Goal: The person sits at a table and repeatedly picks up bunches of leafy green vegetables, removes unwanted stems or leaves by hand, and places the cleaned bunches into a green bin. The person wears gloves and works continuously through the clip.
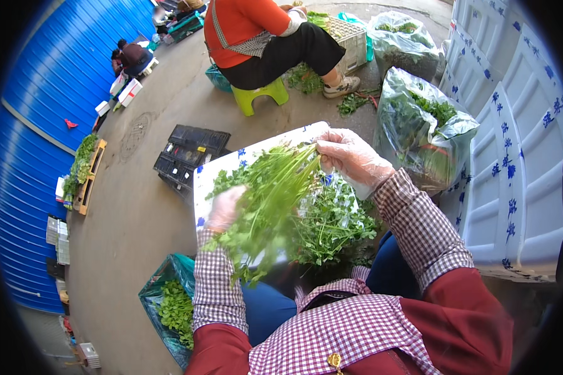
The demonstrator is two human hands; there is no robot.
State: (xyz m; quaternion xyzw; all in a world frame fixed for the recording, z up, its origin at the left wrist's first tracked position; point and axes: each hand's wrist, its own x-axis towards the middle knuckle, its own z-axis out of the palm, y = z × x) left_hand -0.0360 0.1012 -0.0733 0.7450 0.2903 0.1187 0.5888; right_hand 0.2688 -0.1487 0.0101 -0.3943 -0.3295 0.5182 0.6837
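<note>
A bunch of leafy green herbs (281, 183), with long thin stems like coriander, hangs over a white foam box lid (216, 176). My right hand (352, 157), in a thin clear plastic glove, is closed on the stem ends. My left hand (227, 208), gloved too and blurred, is at the leafy side of the bunch; whether its fingers grip the leaves is hard to see. Loose herb sprigs (333, 225) lie below my right hand at the lid's near right side. More leaves lie at the lid's left, behind the bunch.
At lower left stands a teal plastic bag (183, 267) of greens. Black crates (192, 145) lie beyond the lid. Clear bags of greens (422, 126) and stacked white foam boxes (511, 187) stand at right. A co-worker in orange (237, 33) sits on a green stool (258, 96) ahead.
</note>
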